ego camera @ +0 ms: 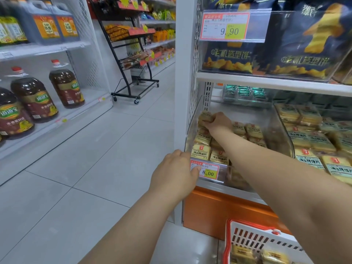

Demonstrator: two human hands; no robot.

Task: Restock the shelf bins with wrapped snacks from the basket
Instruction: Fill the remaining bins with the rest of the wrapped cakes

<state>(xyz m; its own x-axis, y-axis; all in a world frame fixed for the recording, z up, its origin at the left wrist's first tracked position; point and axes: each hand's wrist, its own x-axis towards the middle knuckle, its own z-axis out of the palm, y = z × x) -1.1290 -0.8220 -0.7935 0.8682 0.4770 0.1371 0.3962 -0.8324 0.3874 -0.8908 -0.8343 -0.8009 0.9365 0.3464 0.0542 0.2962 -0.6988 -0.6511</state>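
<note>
A clear plastic shelf bin (pixel 190 134) holds several yellow wrapped snacks (pixel 202 152). My right hand (pixel 217 123) reaches deep into this bin and grips one wrapped snack (pixel 204 116) at the back left corner. My left hand (pixel 177 168) holds the bin's front left corner, thumb on the price tag (pixel 208 171). A red and white basket (pixel 253 239) stands on the floor at the bottom right, with more wrapped snacks (pixel 272 256) inside.
A second bin (pixel 285 128) to the right is full of similar snacks. Dark snack bags (pixel 297 44) fill the shelf above. Oil bottles (pixel 32 100) line shelves on the left. A black wheeled rack (pixel 133 54) stands down the tiled aisle.
</note>
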